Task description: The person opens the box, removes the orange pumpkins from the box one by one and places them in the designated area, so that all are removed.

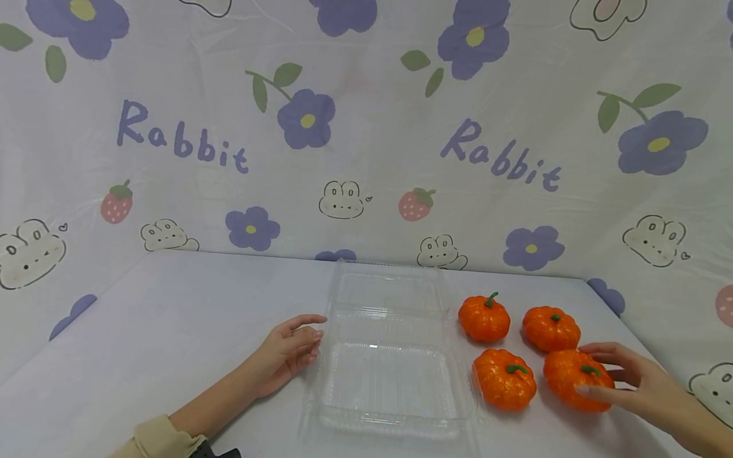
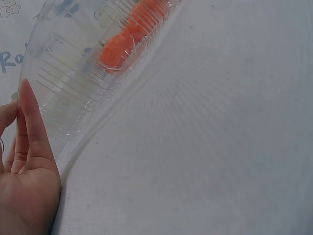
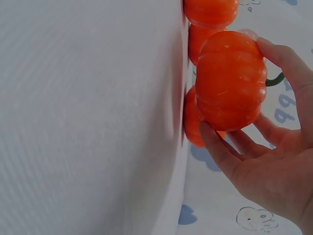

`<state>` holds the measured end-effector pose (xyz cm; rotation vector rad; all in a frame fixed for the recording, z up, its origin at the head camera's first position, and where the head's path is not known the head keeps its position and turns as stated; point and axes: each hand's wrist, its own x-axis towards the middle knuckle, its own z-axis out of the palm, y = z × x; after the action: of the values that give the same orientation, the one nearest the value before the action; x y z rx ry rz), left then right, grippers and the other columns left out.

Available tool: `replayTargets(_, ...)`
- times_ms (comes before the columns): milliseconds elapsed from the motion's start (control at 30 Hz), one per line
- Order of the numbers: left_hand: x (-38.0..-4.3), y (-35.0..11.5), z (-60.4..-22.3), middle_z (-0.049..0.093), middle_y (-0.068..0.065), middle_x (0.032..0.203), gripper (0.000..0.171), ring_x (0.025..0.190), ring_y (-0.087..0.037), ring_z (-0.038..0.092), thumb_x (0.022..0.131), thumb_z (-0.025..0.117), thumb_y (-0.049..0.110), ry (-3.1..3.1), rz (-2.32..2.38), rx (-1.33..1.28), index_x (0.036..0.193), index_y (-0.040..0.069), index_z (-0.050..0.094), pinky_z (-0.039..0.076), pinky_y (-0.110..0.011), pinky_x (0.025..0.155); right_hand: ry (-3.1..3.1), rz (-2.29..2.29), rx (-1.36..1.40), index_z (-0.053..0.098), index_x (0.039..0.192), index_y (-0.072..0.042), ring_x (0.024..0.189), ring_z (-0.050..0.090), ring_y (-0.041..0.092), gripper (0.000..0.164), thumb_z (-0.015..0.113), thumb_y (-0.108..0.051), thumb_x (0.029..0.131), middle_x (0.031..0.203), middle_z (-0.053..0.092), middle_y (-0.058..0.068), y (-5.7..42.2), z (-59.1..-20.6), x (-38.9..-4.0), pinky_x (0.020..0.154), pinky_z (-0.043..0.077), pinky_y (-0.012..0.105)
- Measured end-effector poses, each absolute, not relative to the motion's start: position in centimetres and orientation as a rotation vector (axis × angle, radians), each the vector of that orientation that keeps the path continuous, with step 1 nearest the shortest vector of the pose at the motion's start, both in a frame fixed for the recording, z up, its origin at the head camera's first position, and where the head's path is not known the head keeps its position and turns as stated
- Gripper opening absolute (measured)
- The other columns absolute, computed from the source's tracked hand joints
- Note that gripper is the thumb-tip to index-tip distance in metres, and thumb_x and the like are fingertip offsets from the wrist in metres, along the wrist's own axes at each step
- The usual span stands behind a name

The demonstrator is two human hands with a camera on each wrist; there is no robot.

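Note:
My right hand (image 1: 647,381) grips a small orange toy pumpkin (image 1: 569,378) with a green stem, thumb on the near side and fingers at the far side. In the right wrist view, that pumpkin (image 3: 230,81) sits between thumb and fingertips. Three similar ones stand close by: a front pumpkin (image 1: 504,380), a back left pumpkin (image 1: 483,321) and a back right pumpkin (image 1: 551,329). My left hand (image 1: 286,350) holds the left rim of a clear plastic clamshell container (image 1: 389,381), fingertips at its edge (image 2: 23,63). Its lid (image 1: 389,289) lies folded back.
The white tabletop (image 1: 172,318) stretches to the left of the container. A white cloth (image 1: 366,159) printed with flowers, rabbits and lettering hangs behind the table. The pumpkins stand near the container's right side.

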<state>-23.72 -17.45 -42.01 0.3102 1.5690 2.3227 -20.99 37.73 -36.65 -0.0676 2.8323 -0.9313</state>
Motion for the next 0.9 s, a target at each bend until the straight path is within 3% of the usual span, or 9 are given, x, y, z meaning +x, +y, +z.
replayTargets(400,-23.8,-17.4,-42.0,0.063,0.003,0.088,0.025,0.075,-0.005,0.062,0.107,0.057,0.003,1.570,2.325,0.318,0.132,0.008,0.056,0.057,-0.014,0.070,2.816,-0.922,-0.092,0.039,0.147,0.012,0.120,0.058,0.051,0.076,0.076,-0.034,0.099,0.142,0.048,0.041,38.4,-37.4,-21.2,0.091,0.061,0.056)
replayTargets(733,-23.7,-17.4,-42.0,0.063,0.003,0.087,0.026,0.074,-0.005,0.062,0.107,0.057,0.003,1.566,2.325,0.325,0.132,0.008,0.056,0.057,-0.014,0.070,2.801,-0.919,-0.113,0.041,0.146,0.012,0.116,0.062,0.042,0.075,0.076,-0.033,0.098,0.141,0.051,0.039,38.9,-37.7,-21.5,0.090,0.061,0.054)
replayTargets(900,-23.7,-17.4,-41.9,0.063,0.003,0.087,0.025,0.074,-0.005,0.062,0.107,0.057,0.003,1.564,2.325,0.327,0.131,0.008,0.056,0.057,-0.014,0.070,2.795,-0.915,-0.122,0.041,0.146,0.012,0.118,0.061,0.045,0.074,0.075,-0.034,0.099,0.141,0.050,0.039,38.9,-37.7,-21.4,0.091,0.061,0.056)
